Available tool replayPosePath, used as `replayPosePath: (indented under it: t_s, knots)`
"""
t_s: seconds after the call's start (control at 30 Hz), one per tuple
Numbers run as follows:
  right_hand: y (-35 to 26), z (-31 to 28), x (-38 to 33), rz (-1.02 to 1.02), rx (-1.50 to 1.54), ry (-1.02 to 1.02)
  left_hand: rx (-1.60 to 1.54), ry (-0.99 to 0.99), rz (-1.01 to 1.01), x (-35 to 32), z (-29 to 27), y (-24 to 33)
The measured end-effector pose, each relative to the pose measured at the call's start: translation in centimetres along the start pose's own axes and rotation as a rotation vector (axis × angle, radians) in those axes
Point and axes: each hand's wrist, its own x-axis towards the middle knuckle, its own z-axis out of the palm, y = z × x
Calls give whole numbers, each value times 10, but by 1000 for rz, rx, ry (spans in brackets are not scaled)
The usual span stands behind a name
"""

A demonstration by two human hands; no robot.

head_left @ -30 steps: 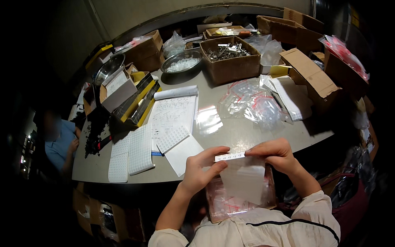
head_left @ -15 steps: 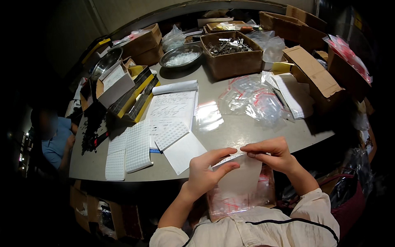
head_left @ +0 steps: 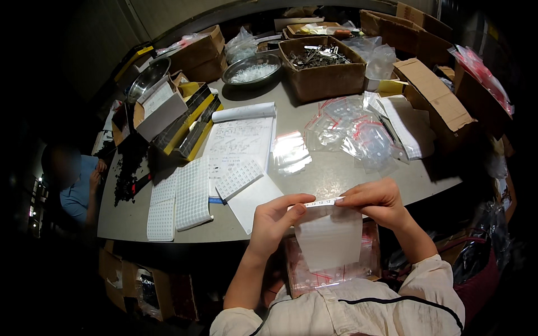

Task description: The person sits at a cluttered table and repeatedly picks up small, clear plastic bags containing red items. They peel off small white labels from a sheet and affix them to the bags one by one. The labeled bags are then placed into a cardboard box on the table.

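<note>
The sheet [head_left: 329, 241] is between the two hands, just off the near edge of the worktop [head_left: 224, 227] and above the bags [head_left: 325, 278]. Its narrow strip [head_left: 322, 203] lies along the far edge, the long axis running left to right, with the right end tilted slightly farther away. From there the rest of the sheet drops toward the person, its free edge pointing near; foreshortening hides which of its own sides is longer. The left hand [head_left: 273, 224] pinches the strip's left end between thumb and fingers; the right hand [head_left: 381, 204] grips the right end, fingertips on the printed edge. The sheet is pale, greyish white, smooth and blank on the side in view, narrowing a little toward the near end. The strip is brighter white, with a row of small dark printed marks.
</note>
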Motion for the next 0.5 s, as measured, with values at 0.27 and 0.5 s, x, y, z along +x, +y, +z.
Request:
replayPosePath:
  t_s: [0.27, 0.5]
  knots:
    - [-2, -5, 13, 30, -10, -36, 140, 121, 35, -6, 9, 0]
    - [-5, 11, 25, 77, -236, -89, 264, 164, 155, -5, 18, 0]
